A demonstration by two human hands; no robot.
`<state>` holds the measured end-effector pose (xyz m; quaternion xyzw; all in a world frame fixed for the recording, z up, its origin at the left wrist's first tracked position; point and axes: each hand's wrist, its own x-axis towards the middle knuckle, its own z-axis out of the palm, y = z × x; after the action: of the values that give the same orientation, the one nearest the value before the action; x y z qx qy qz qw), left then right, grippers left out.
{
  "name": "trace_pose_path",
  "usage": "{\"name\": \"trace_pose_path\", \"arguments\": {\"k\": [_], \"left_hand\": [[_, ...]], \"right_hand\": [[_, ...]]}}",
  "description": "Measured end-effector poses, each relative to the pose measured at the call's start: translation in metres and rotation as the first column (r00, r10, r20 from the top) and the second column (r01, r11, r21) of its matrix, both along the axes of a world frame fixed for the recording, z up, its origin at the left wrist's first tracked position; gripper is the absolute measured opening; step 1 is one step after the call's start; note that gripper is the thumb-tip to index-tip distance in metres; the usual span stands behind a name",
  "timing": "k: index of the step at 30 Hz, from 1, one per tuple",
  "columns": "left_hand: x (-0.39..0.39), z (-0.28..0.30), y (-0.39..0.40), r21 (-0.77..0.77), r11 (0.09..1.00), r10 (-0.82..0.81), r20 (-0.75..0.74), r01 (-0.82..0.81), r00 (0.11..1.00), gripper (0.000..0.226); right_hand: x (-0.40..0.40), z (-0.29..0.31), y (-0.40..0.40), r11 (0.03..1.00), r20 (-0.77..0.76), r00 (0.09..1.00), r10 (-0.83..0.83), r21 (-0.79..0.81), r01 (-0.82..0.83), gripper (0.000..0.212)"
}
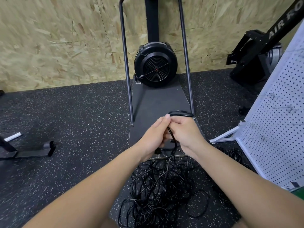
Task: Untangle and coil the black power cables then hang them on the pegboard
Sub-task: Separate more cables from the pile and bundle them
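White pegboard (278, 129) stands at my right, well apart from hands. Tangled black power cables (158, 191) heaped on speckled floor (74, 112) beneath my arms. My left hand (154, 135) and right hand (185, 134), pressed together, grip one cable strand (172, 137) rising from heap.

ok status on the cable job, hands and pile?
Left hand and right hand both gripping one black cable. Tangled cable pile on floor below. Pegboard at right, nothing in the way.
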<state>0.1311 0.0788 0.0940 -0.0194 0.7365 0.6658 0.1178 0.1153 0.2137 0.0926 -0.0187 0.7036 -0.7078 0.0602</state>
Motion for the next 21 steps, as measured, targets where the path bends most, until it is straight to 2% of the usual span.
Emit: {"name": "trace_pose_path", "arguments": {"k": [1, 3, 5, 7, 10, 11, 13, 15, 16, 17, 20, 21], "left_hand": [[0.0, -0.001, 0.0, -0.013, 1.0, 0.007, -0.006, -0.007, 1.0, 0.052], [-0.001, -0.002, -0.002, -0.021, 1.0, -0.012, 0.001, 0.012, 1.0, 0.062], [0.001, 0.001, 0.001, -0.023, 0.999, -0.026, -0.008, 0.026, 1.0, 0.065], [0.004, 0.006, 0.007, -0.087, 0.996, 0.01, -0.064, -0.016, 0.998, 0.068], [-0.003, 0.003, 0.003, -0.084, 0.979, 0.177, -0.084, -0.184, 0.981, 0.068], [-0.008, 0.0, 0.0, -0.019, 0.978, 0.208, -0.064, -0.209, 0.976, 0.065], [-0.015, -0.004, -0.007, 0.224, 0.953, 0.206, 0.023, -0.206, 0.978, 0.06], [-0.017, -0.002, -0.014, 0.401, 0.902, 0.128, 0.098, -0.157, 0.987, 0.057], [-0.018, 0.0, -0.017, 0.435, 0.894, 0.071, 0.105, -0.11, 0.992, 0.056], [-0.016, 0.002, -0.019, 0.455, 0.889, 0.013, 0.099, -0.057, 0.995, 0.054], [-0.013, 0.009, -0.024, 0.507, 0.861, -0.104, 0.082, 0.048, 0.991, 0.052], [-0.012, 0.01, -0.025, 0.508, 0.86, -0.121, 0.091, 0.059, 0.988, 0.052]], "right_hand": [[-0.002, 0.001, 0.003, 1.0, -0.011, 1.0, 0.004, 0.016, -0.003, 0.027], [-0.005, -0.001, 0.011, 0.987, -0.086, 0.996, 0.013, 0.163, 0.001, 0.034], [-0.009, -0.003, 0.016, 0.948, -0.167, 0.986, 0.004, 0.315, 0.05, 0.039], [-0.013, -0.005, 0.017, 0.893, -0.244, 0.97, -0.013, 0.433, 0.121, 0.036], [-0.007, 0.002, 0.013, 0.908, -0.299, 0.951, 0.076, 0.416, 0.058, 0.031], [-0.003, 0.006, 0.012, 0.918, -0.29, 0.954, 0.081, 0.395, 0.042, 0.027], [-0.003, 0.007, 0.013, 0.934, -0.256, 0.965, -0.059, 0.326, 0.144, 0.026], [-0.007, 0.007, 0.018, 0.917, -0.172, 0.962, -0.211, 0.307, 0.256, 0.053], [-0.011, 0.006, 0.021, 0.922, -0.146, 0.967, -0.21, 0.299, 0.245, 0.061], [-0.014, 0.006, 0.024, 0.939, -0.133, 0.977, -0.166, 0.281, 0.197, 0.061], [-0.022, 0.012, 0.037, 0.976, -0.168, 0.986, -0.003, 0.214, 0.039, 0.025], [-0.025, 0.015, 0.041, 0.984, -0.189, 0.982, 0.01, 0.177, 0.024, 0.029]]}}
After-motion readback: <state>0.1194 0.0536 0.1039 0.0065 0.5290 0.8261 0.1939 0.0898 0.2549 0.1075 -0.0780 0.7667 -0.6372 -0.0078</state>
